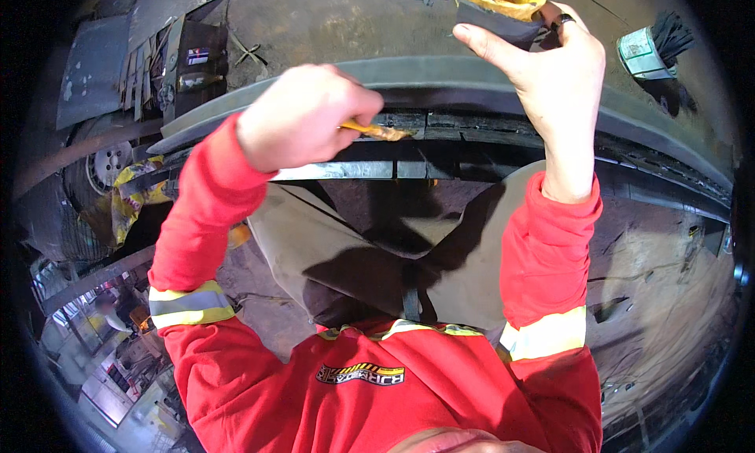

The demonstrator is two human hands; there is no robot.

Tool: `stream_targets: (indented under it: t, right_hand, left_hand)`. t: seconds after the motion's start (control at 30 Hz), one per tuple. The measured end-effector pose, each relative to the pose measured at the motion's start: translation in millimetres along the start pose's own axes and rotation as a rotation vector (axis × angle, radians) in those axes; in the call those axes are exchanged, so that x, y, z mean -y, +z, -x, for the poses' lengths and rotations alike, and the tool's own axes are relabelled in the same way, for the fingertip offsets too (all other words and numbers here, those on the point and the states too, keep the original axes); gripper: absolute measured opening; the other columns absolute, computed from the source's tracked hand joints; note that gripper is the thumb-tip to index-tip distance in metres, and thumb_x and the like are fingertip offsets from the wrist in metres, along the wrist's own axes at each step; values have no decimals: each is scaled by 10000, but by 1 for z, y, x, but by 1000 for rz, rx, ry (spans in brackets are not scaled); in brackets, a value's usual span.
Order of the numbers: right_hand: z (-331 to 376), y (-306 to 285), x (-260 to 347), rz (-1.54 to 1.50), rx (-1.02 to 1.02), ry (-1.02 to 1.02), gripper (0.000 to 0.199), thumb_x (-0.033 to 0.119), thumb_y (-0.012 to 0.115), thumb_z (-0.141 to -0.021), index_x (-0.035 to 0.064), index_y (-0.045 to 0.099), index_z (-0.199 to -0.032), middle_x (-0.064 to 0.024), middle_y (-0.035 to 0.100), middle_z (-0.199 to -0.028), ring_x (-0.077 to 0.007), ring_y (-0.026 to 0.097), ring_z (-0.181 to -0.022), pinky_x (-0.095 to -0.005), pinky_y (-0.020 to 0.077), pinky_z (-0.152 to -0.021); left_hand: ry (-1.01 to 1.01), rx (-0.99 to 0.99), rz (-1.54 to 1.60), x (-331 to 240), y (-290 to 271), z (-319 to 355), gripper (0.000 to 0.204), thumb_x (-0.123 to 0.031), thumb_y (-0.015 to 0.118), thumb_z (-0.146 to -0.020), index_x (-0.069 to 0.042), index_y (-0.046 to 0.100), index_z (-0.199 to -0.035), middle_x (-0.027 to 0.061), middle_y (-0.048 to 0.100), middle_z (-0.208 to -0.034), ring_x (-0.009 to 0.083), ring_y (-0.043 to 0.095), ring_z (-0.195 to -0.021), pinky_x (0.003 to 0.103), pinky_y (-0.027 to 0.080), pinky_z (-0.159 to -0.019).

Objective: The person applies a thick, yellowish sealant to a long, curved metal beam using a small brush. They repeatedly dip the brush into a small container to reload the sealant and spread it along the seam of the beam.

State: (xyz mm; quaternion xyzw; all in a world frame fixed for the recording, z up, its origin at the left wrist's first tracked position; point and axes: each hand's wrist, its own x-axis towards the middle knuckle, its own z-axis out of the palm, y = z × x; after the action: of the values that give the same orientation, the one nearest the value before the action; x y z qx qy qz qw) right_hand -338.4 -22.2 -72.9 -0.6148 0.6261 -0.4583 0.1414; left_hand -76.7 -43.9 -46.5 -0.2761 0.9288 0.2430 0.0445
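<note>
Left hand (311,115) gripping brush (376,130), tip (402,134) pointing right, long axis crosswise

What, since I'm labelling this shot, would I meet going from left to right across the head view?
Wheel → left hand → brush → cup in the right hand → white tub.
</note>
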Motion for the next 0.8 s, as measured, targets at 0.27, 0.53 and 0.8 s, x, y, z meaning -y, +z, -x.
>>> stream_targets:
  t: [0.27,0.53,0.8]
  right_hand:
    - [-1,1,28,-153,-80,52,512,138,948,-595,-58,663,-973,-105,722,-900,-135,663,-829,-281,523,-789]
    - [1,-1,20,-153,-83,39,507,145,947,-596,-58,665,-965,-108,721,-896,-137,667,-835,-281,521,-787]
    - [0,1,32,-116,-82,69,498,141,944,-582,-50,678,-958,-107,718,-877,-143,670,-819,-285,517,-771]
  left_hand:
    - [-58,-28,-30,21,0,-14,174,-62,770,-714,-40,645,-833,156,648,-742,363,661,-724,423,510,-641]
    - [-93,70,253,25,-21,-21,145,0,774,-729,-7,665,-824,127,682,-742,287,689,-693,362,526,-650]
    - [43,73,-3,15,13,-39,142,-41,756,-731,-17,637,-805,142,663,-739,357,666,-713,396,517,-643]
